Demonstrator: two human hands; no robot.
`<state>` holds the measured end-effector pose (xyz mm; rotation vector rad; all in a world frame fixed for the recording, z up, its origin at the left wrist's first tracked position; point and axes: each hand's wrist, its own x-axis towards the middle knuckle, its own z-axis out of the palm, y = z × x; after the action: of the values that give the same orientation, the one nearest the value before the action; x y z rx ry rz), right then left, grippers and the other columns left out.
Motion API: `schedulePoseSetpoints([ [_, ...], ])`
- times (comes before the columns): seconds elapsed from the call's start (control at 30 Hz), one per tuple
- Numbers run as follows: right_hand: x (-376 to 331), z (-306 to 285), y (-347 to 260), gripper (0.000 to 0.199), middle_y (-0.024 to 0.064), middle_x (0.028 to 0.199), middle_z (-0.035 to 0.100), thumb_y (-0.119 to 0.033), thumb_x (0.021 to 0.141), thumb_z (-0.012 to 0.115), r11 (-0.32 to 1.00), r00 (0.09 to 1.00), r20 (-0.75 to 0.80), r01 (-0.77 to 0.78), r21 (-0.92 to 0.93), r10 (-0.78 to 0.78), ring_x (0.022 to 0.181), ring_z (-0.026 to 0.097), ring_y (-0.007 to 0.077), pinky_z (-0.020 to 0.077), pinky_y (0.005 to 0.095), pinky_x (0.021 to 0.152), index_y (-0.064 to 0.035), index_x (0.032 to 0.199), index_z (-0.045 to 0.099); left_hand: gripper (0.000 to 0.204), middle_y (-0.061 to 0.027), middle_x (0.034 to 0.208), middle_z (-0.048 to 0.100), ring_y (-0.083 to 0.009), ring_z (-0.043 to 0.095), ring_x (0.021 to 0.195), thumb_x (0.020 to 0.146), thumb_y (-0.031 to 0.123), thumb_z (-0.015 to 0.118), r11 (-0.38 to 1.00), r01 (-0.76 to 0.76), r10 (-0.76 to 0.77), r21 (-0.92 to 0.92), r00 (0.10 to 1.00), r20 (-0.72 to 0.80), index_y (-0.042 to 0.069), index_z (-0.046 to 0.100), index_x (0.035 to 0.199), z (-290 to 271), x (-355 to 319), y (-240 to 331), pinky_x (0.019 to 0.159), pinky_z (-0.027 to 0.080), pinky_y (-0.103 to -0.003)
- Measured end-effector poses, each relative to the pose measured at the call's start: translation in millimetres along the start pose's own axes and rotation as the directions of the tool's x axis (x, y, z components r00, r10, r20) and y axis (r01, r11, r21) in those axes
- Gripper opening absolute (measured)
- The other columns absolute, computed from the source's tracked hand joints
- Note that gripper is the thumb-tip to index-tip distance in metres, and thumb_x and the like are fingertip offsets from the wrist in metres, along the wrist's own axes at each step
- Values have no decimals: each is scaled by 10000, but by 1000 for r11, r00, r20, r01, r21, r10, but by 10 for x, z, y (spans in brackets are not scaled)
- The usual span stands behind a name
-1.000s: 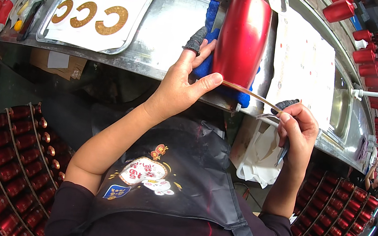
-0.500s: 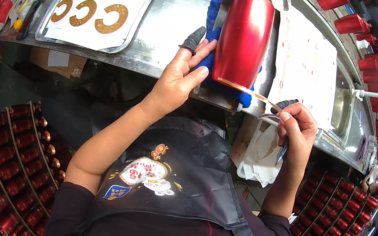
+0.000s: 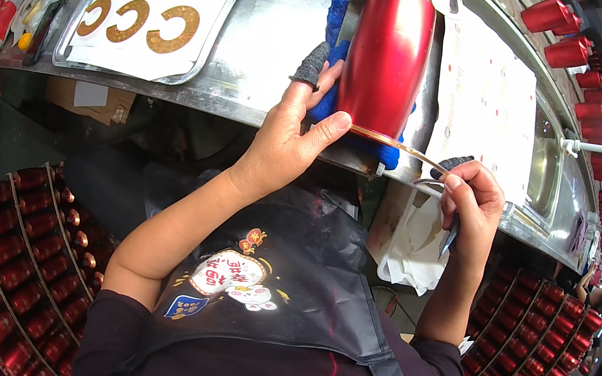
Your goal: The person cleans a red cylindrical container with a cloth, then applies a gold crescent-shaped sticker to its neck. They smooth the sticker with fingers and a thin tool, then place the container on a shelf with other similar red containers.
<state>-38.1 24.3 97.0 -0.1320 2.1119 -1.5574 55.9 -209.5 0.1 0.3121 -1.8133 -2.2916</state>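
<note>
A glossy red bottle (image 3: 388,61) lies on a blue cloth (image 3: 387,156), neck pointing away. Along its near base edge runs a thin gold strip (image 3: 393,143), its free end stretching to the right. My left hand (image 3: 287,133) cups the bottle's left side, thumb pressed at the base corner by the strip's left end; a dark grey finger cot covers one finger. The right hand (image 3: 472,202) is closed, pinching the strip's free end between thumb and a cot-covered forefinger. A slim tool with a bluish tip (image 3: 450,237) pokes out below this palm; its kind is unclear.
At the left, a metal tray (image 3: 217,43) bears several gold C-shaped pieces on white paper. A white sheet (image 3: 483,114) lies right of the bottle, beside a sink (image 3: 544,174). Below the bench edge stands a white bin (image 3: 392,252) with paper. Red bottles fill racks (image 3: 12,246) on both sides.
My left thumb has shifted right onto the bottle's base corner, at the strip's end. The bottle has turned or shifted slightly left. My right hand keeps its pinch on the strip, almost unmoved.
</note>
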Motion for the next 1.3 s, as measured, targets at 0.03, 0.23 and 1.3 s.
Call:
schedulePoseSetpoints([
  [0.03, 3, 0, 4, 108, -42, 644, 538, -85, 902, 638, 1000, 1000, 2, 4, -6, -4, 476, 408, 9, 286, 185, 435, -20, 816, 644, 704, -306, 1544, 354, -321, 314, 1481, 989, 242, 642, 1000, -1, 1, 1, 1000, 0, -88, 257, 1477, 0, 0, -5, 1192, 247, -394],
  [0.23, -5, 20, 36, 123, -39, 638, 532, -98, 907, 628, 998, 1000, -5, 5, -63, -5, 477, 401, 12, 286, 187, 435, -21, 811, 622, 697, -288, 1537, 382, -321, 327, 1475, 988, 241, 641, 999, -19, 19, 27, 1000, -11, -81, 271, 1484, 10, 0, -34, 1188, 256, -389],
  [1.3, 54, 64, 462, 103, -46, 731, 580, -76, 906, 633, 996, 996, -37, 85, -35, -87, 531, 427, -10, 297, 176, 472, -23, 818, 636, 197, -262, 1483, 475, -401, 515, 1329, 841, 156, 733, 387, -493, 419, 779, 847, 327, 12, 742, 976, -213, -301, 155, 1138, 166, -668],
])
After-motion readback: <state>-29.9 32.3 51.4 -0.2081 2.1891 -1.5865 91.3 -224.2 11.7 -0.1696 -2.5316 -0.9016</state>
